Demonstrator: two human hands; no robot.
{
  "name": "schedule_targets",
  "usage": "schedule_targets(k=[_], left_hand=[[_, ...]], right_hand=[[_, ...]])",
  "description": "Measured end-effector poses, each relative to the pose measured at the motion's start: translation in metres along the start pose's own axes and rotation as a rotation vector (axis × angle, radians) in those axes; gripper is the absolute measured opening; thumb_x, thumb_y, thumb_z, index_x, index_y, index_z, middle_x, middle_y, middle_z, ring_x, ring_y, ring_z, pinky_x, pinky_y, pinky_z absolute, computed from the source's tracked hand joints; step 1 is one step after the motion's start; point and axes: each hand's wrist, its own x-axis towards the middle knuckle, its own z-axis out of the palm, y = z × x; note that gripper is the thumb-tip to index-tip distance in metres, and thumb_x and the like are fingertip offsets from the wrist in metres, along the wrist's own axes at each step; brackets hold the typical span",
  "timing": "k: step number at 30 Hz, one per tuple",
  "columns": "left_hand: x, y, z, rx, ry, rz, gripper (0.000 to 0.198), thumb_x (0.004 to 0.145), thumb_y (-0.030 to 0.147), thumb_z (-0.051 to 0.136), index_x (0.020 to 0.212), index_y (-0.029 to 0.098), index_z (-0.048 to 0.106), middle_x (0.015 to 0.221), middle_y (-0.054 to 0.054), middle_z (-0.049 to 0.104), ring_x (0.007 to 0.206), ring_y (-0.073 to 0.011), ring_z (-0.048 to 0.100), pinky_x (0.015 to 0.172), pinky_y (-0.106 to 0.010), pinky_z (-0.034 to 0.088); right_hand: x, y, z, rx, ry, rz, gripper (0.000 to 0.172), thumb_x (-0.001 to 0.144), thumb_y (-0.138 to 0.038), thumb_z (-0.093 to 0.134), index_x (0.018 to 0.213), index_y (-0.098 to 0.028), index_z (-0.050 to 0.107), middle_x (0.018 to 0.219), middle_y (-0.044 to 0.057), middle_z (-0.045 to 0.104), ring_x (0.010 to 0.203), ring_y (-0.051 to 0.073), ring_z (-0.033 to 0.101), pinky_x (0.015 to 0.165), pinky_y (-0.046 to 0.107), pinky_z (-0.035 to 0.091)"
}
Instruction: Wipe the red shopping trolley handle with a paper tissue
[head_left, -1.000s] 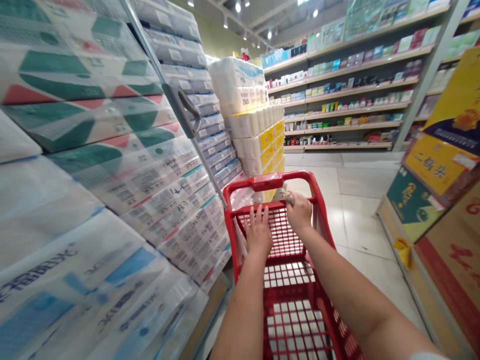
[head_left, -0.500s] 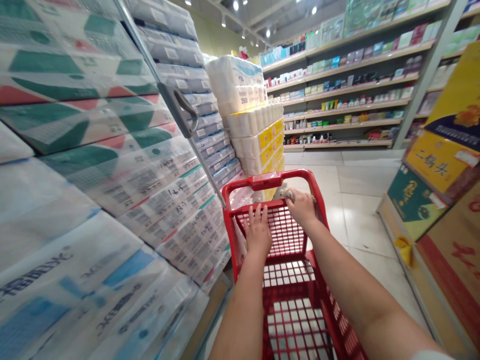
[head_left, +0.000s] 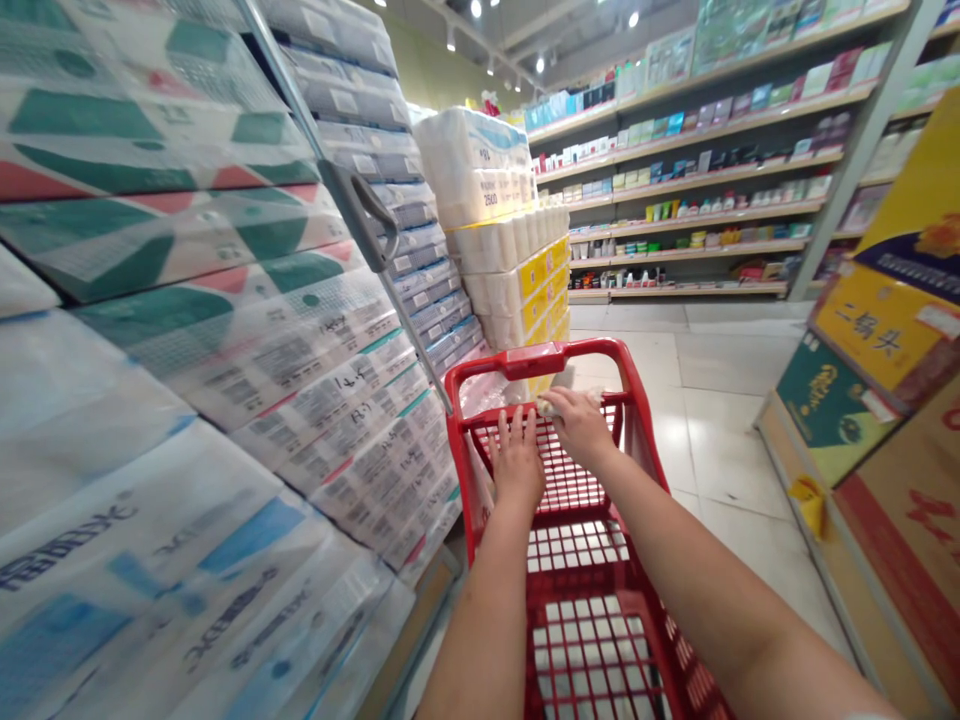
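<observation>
A red plastic shopping basket (head_left: 632, 400) with grid walls is in front of me. My left hand (head_left: 517, 465) lies with its fingers spread over the basket's inner crossbar, left of the middle. To its right, my right hand (head_left: 579, 425) is closed around a pale crumpled cloth (head_left: 547, 404), pressing it against the same bar; its exact kind is hard to make out. A metal rod with a grey grip (head_left: 364, 215) slants down to the basket's left corner. White floor shows through the grid at the bottom.
Stacked tissue packs (head_left: 262, 330) rise close on the left, with toilet roll packs (head_left: 491, 240) beyond. Yellow and green boxes (head_left: 862, 330) stand on a low platform to the right. Shelves of small goods (head_left: 697, 170) line the back, across a tiled floor (head_left: 720, 420).
My right hand has slid left along the bar with the cloth, coming close to my left hand. The left hand and the basket have stayed nearly still.
</observation>
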Motion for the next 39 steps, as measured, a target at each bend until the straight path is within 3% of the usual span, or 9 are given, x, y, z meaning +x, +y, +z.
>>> schedule_targets(k=[5, 10, 14, 18, 23, 28, 32, 37, 39], left_hand=[[0.001, -0.002, -0.001, 0.029, 0.027, 0.014, 0.067, 0.084, 0.015, 0.045, 0.147, 0.026, 0.026, 0.156, -0.001, 0.024, 0.145, -0.0261, 0.012, 0.116, -0.055, 0.019], [0.002, -0.002, 0.0, 0.029, 0.033, 0.011, 0.068, 0.083, 0.013, 0.046, 0.147, 0.027, 0.027, 0.156, 0.0, 0.024, 0.145, -0.0265, 0.014, 0.116, -0.054, 0.02], [0.001, -0.002, 0.0, 0.027, 0.045, 0.019, 0.066, 0.084, 0.015, 0.045, 0.147, 0.026, 0.027, 0.156, -0.001, 0.024, 0.145, -0.026, 0.014, 0.116, -0.054, 0.019], [0.001, -0.002, -0.002, 0.026, 0.024, 0.014, 0.066, 0.085, 0.015, 0.044, 0.147, 0.026, 0.027, 0.156, 0.001, 0.023, 0.145, -0.0263, 0.013, 0.116, -0.053, 0.02], [0.0, -0.002, -0.003, 0.016, 0.025, 0.016, 0.068, 0.084, 0.015, 0.045, 0.147, 0.027, 0.026, 0.157, 0.001, 0.022, 0.145, -0.0258, 0.012, 0.117, -0.053, 0.018], [0.001, -0.002, -0.001, 0.005, 0.028, -0.006, 0.068, 0.083, 0.012, 0.044, 0.147, 0.028, 0.026, 0.158, -0.002, 0.019, 0.145, -0.0252, 0.011, 0.116, -0.053, 0.019], [0.001, -0.003, -0.001, 0.005, 0.037, -0.013, 0.069, 0.083, 0.013, 0.047, 0.147, 0.027, 0.026, 0.158, -0.003, 0.018, 0.145, -0.026, 0.01, 0.116, -0.054, 0.019], [0.001, -0.003, -0.002, 0.007, 0.033, -0.02, 0.067, 0.082, 0.011, 0.045, 0.146, 0.027, 0.029, 0.157, -0.003, 0.021, 0.145, -0.0251, 0.011, 0.116, -0.053, 0.019], [0.0, -0.003, -0.004, 0.011, 0.036, -0.023, 0.067, 0.083, 0.012, 0.046, 0.146, 0.028, 0.029, 0.157, -0.002, 0.022, 0.145, -0.0253, 0.012, 0.116, -0.053, 0.018]], right_hand=[[0.0, -0.003, 0.006, -0.042, 0.128, 0.173, 0.04, 0.082, -0.011, 0.044, 0.118, -0.019, 0.058, 0.123, 0.01, 0.061, 0.115, 0.026, 0.052, 0.099, 0.043, 0.033], [-0.003, -0.009, 0.008, -0.015, 0.009, -0.017, 0.04, 0.081, -0.011, 0.046, 0.118, -0.023, 0.058, 0.125, 0.006, 0.06, 0.114, 0.023, 0.052, 0.1, 0.04, 0.032], [-0.004, -0.008, 0.008, -0.031, 0.144, 0.172, 0.038, 0.08, -0.01, 0.045, 0.114, -0.02, 0.059, 0.12, 0.009, 0.062, 0.115, 0.025, 0.052, 0.102, 0.044, 0.031], [-0.005, -0.009, 0.01, 0.008, 0.045, -0.008, 0.041, 0.079, -0.009, 0.045, 0.115, -0.021, 0.059, 0.124, 0.008, 0.06, 0.114, 0.024, 0.052, 0.1, 0.04, 0.034], [-0.005, -0.011, 0.011, 0.004, 0.139, 0.111, 0.04, 0.081, -0.009, 0.043, 0.116, -0.02, 0.058, 0.121, 0.008, 0.061, 0.115, 0.024, 0.052, 0.102, 0.043, 0.032], [-0.006, -0.011, 0.012, -0.004, 0.036, -0.036, 0.043, 0.081, -0.009, 0.044, 0.121, -0.022, 0.056, 0.127, 0.007, 0.058, 0.116, 0.023, 0.051, 0.1, 0.04, 0.034], [-0.006, -0.01, 0.014, -0.018, 0.123, 0.108, 0.043, 0.082, -0.009, 0.043, 0.121, -0.018, 0.056, 0.124, 0.01, 0.06, 0.116, 0.024, 0.051, 0.103, 0.042, 0.031], [-0.009, -0.014, 0.017, -0.046, 0.024, -0.079, 0.041, 0.084, -0.013, 0.045, 0.124, -0.021, 0.055, 0.133, 0.009, 0.054, 0.119, 0.024, 0.048, 0.102, 0.041, 0.031], [-0.009, -0.015, 0.018, -0.042, 0.035, -0.06, 0.043, 0.084, -0.012, 0.044, 0.125, -0.022, 0.054, 0.132, 0.008, 0.054, 0.12, 0.024, 0.047, 0.102, 0.041, 0.031]])
